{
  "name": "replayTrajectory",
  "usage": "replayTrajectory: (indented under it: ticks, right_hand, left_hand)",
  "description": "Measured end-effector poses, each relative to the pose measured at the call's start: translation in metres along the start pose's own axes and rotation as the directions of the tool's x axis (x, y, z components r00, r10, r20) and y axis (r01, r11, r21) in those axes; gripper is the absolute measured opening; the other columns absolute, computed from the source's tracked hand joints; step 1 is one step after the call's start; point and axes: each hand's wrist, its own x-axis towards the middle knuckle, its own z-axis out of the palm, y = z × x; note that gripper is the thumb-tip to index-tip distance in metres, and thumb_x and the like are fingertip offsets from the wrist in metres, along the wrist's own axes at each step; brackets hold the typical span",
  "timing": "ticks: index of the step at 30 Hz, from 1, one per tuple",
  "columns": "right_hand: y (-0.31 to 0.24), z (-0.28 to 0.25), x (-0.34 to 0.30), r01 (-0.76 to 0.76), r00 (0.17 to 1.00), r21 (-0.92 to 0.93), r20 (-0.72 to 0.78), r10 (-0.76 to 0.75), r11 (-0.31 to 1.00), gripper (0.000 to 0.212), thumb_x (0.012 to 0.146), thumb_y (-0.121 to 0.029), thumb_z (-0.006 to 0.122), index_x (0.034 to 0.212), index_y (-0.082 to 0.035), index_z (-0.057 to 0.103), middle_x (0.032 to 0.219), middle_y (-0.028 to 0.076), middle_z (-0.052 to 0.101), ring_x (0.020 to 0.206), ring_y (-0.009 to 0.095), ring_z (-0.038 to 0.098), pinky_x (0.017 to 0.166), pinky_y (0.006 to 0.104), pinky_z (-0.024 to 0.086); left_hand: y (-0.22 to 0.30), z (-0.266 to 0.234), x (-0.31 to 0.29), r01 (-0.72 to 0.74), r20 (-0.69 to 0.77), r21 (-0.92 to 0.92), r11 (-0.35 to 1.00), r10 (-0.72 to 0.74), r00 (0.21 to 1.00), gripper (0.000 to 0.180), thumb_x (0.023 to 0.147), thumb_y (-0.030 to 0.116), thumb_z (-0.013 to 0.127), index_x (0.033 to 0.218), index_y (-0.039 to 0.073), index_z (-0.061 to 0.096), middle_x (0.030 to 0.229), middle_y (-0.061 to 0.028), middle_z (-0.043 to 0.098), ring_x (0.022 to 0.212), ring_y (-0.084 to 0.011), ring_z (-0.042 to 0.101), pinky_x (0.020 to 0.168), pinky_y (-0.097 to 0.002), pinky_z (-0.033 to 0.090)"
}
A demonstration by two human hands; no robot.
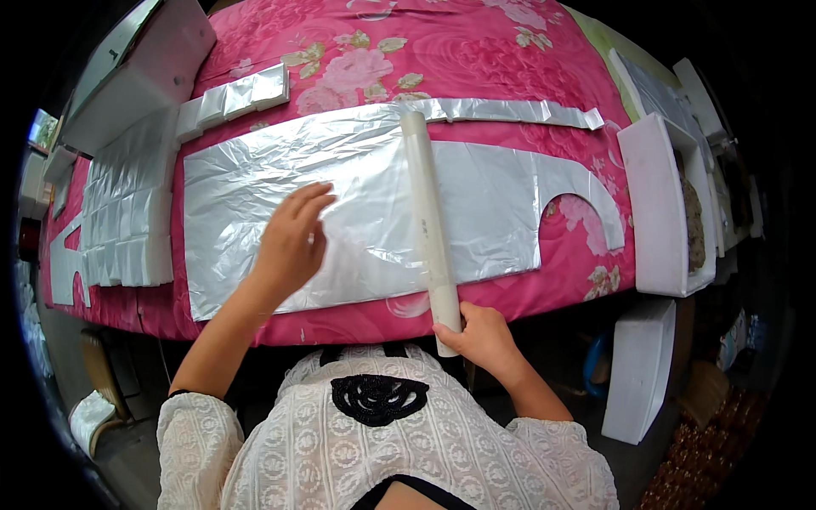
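Note:
My right hand (pixel 483 338) is closed round the near end of a long off-white tube (pixel 427 208). The tube lies across a silvery, translucent plastic bag (pixel 489 208), spread flat and wrinkled towards its left part. At the bag's right end a curved cutout leaves a handle strip (pixel 603 204). Over the left half of the bag is my left hand (pixel 293 238), its fingers stretched and slightly apart, holding nothing. Whether it touches the plastic I cannot tell. A narrow folded plastic strip (pixel 518 110) runs along the far side, beyond the tube's far end.
Folded plastic bags (pixel 132 200) are stacked in rows at the left, with more folded packets (pixel 242 95) behind. A pink flowered cloth (pixel 476 51) covers the table. White foam boxes stand at the far left (pixel 183 51) and right (pixel 650 204); another white box (pixel 639 374) sits lower right.

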Motion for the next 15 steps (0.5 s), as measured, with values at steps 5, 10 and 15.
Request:
replayTrajectory:
  ticks: [5,10,15]
  right_hand:
    - [-0.003,-0.007,0.001,-0.009,0.999,-0.009,0.047,0.009,1.0,0.047,0.072,-0.044,0.067,0.077,0.003,0.061,0.07,0.021,0.062,0.068,0.036,0.062,0.063,0.0426,0.048]
    - [0.0,-0.027,0.035,0.094,0.974,0.014,0.205,-0.095,0.995,0.05,0.075,-0.048,0.066,0.081,0.003,0.066,0.068,0.016,0.064,0.063,0.026,0.063,0.06,0.0333,0.049]
    - [-0.031,-0.052,0.157,0.094,0.994,0.199,0.041,-0.104,0.975,0.047,0.082,-0.042,0.061,0.08,0.005,0.064,0.065,0.01,0.062,0.057,0.016,0.06,0.057,0.0278,0.047]
  left_hand:
    - [0.034,0.099,0.002,0.018,0.221,-0.084,0.996,0.001,0.975,0.062,0.079,0.009,0.05,0.134,-0.007,0.028,0.142,-0.0235,0.025,0.133,-0.0366,0.023,0.109,-0.0439,0.019]
    - [0.033,0.112,0.001,-0.018,0.289,0.017,1.0,0.012,0.957,0.067,0.079,0.018,0.043,0.135,-0.011,0.021,0.143,-0.0269,0.02,0.136,-0.0377,0.017,0.111,-0.0449,0.013]
    - [0.035,0.112,0.001,-0.051,0.298,0.128,0.99,0.01,0.954,0.066,0.079,0.02,0.04,0.133,-0.014,0.024,0.142,-0.0289,0.022,0.135,-0.0382,0.019,0.111,-0.0445,0.013]
